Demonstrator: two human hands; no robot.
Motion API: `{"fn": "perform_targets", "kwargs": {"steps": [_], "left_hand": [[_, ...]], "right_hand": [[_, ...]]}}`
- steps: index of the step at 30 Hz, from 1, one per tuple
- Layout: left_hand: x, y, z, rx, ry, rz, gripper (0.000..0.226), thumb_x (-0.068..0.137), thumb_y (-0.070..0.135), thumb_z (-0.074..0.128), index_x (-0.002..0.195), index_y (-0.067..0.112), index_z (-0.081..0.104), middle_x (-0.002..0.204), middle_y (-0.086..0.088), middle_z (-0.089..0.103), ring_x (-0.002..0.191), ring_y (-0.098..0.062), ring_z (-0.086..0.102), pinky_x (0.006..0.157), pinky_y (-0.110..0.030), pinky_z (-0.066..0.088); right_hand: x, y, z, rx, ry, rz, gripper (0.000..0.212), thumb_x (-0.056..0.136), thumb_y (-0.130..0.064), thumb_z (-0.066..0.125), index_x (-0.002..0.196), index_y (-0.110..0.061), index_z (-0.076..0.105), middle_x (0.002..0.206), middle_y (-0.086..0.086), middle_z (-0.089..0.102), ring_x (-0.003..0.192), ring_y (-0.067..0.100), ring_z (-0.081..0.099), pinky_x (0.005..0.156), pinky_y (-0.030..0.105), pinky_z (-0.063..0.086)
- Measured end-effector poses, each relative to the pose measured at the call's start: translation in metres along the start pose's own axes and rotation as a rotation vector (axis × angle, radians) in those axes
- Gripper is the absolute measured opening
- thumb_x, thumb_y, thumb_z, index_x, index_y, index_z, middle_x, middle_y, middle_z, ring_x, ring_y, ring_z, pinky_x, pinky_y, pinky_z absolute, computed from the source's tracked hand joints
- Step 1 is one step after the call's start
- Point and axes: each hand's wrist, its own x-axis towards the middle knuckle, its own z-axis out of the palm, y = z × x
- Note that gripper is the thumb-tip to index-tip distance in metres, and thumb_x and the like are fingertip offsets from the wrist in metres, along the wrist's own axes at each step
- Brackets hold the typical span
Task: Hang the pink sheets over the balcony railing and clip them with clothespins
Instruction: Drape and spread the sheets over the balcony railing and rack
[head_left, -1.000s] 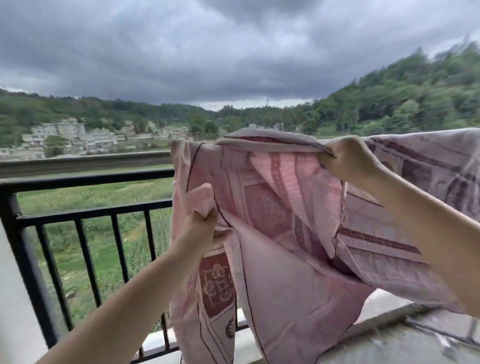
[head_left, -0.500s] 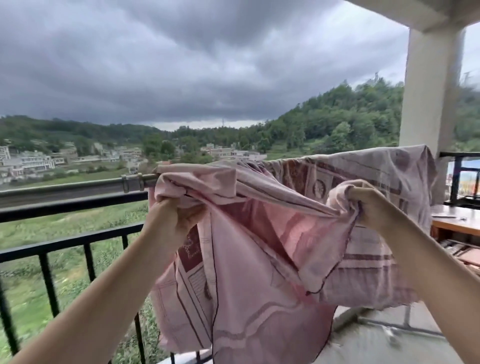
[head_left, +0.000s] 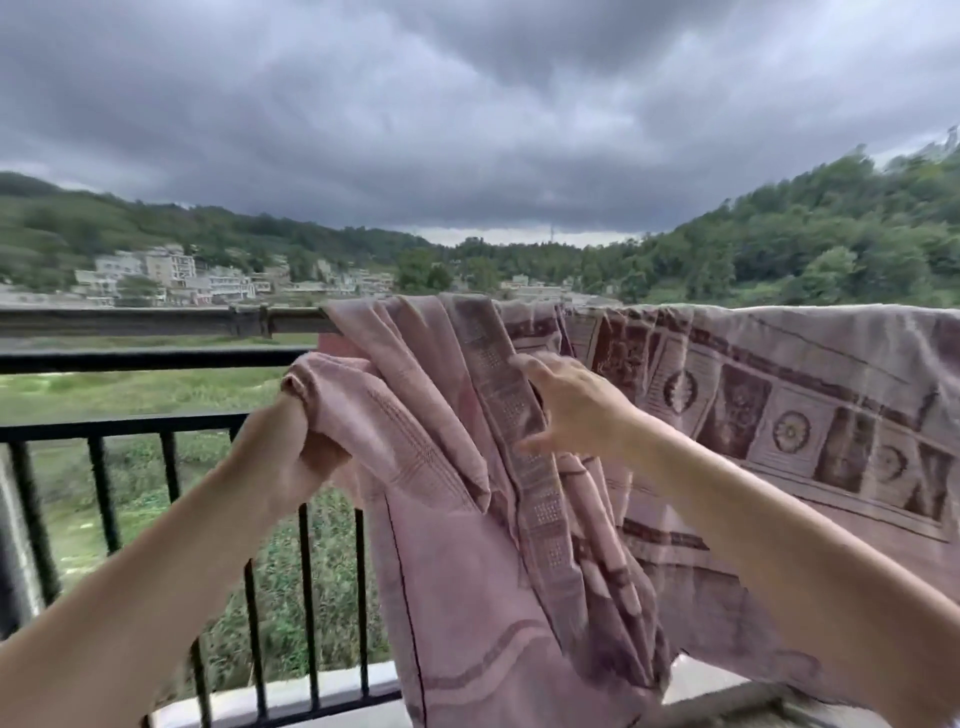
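Right hand (head_left: 574, 410) released fold, now spread flat on pink sheet (head_left: 467, 519); left hand (head_left: 291, 457) grips bunched edge beside railing (head_left: 130, 358).

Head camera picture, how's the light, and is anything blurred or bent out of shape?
Head view: flat, dull light under dark cloud, no hard shadows or glare; wide-angle bending curves the horizon and the railing; the right hand on the pink sheet is slightly smeared, the left hand sharper; the frame's bottom edge is soft.
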Motion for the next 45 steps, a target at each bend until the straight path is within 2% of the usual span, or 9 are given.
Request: {"fn": "perform_targets", "kwargs": {"steps": [5,16,22,25,31,34,38,41,45], "left_hand": [[-0.012,0.012,-0.019,0.122,0.080,0.157,0.036,0.092,0.011,0.030,0.109,-0.003,0.058,0.109,-0.023,0.062,0.108,-0.034,0.056,0.091,-0.042,0.046],[0.015,0.030,0.021,0.997,-0.191,0.481,0.042,0.089,0.004,0.032,0.097,0.040,0.052,0.093,0.009,0.059,0.090,-0.007,0.054,0.079,-0.021,0.043],[0.045,0.022,0.123,0.488,-0.474,0.404,0.023,0.086,-0.002,0.038,0.081,0.011,0.057,0.070,0.000,0.064,0.063,-0.009,0.060,0.058,-0.017,0.049],[0.046,0.004,0.169,0.315,-0.611,0.207,0.026,0.073,0.012,0.048,0.094,-0.003,0.054,0.067,-0.009,0.057,0.058,-0.018,0.056,0.053,-0.022,0.046],[0.029,-0.028,0.199,0.205,-0.838,0.061,0.015,0.066,0.005,0.053,0.053,0.007,0.058,0.045,-0.001,0.058,0.044,-0.010,0.055,0.045,-0.013,0.046],[0.027,-0.030,0.192,0.233,-0.781,0.061,0.011,0.074,0.005,0.048,0.064,0.006,0.054,0.050,-0.002,0.060,0.048,-0.011,0.056,0.049,-0.017,0.049],[0.027,-0.024,0.165,0.272,-0.630,0.289,0.022,0.077,-0.001,0.046,0.069,0.011,0.062,0.063,-0.003,0.065,0.061,-0.014,0.059,0.057,-0.024,0.050],[0.029,-0.034,0.118,0.206,-0.541,0.354,0.028,0.066,0.000,0.055,0.087,0.018,0.061,0.085,0.000,0.067,0.075,-0.017,0.064,0.062,-0.023,0.055],[0.023,-0.121,0.086,0.859,-0.374,-0.097,0.074,0.077,0.001,0.064,0.138,0.020,0.027,0.135,-0.013,0.045,0.078,-0.016,0.061,0.056,-0.019,0.052]], "right_hand": [[0.075,-0.037,-0.001,-0.021,0.309,0.030,0.093,0.077,-0.004,0.056,0.143,-0.028,-0.005,0.144,0.027,0.019,0.126,0.044,0.032,0.086,0.046,0.045],[0.058,0.058,-0.040,0.338,0.597,0.222,0.018,0.086,-0.007,0.050,0.094,-0.004,0.065,0.089,0.016,0.067,0.069,0.022,0.059,0.057,0.020,0.043],[-0.067,0.126,-0.062,0.388,0.284,-0.149,0.013,0.074,-0.003,0.069,0.087,-0.003,0.072,0.118,0.002,0.051,0.127,0.028,0.035,0.108,0.042,0.024],[-0.101,0.104,-0.065,0.531,-0.096,-0.312,0.012,0.071,-0.017,0.066,0.078,-0.025,0.071,0.146,-0.001,0.024,0.141,0.010,0.007,0.115,0.023,0.008],[-0.072,0.073,-0.027,0.646,0.382,-0.041,0.069,0.066,0.010,0.070,0.124,-0.001,0.033,0.146,0.019,0.015,0.135,0.015,0.026,0.104,0.028,0.037],[-0.043,0.064,-0.007,0.692,0.390,0.234,0.057,0.082,0.005,0.052,0.134,-0.004,0.030,0.125,0.010,0.050,0.095,-0.009,0.044,0.079,0.003,0.039],[-0.024,0.062,0.003,0.668,0.591,0.126,0.008,0.065,0.009,0.062,0.070,0.003,0.063,0.066,0.005,0.060,0.069,0.009,0.047,0.054,0.021,0.040],[-0.033,0.091,-0.008,0.785,0.786,0.254,0.013,0.066,0.008,0.064,0.070,-0.005,0.066,0.064,-0.003,0.058,0.062,0.005,0.047,0.053,0.021,0.041],[-0.066,0.136,-0.036,0.964,0.928,0.389,0.012,0.073,0.006,0.061,0.085,0.006,0.063,0.081,0.010,0.063,0.077,0.017,0.052,0.066,0.034,0.046]]}}
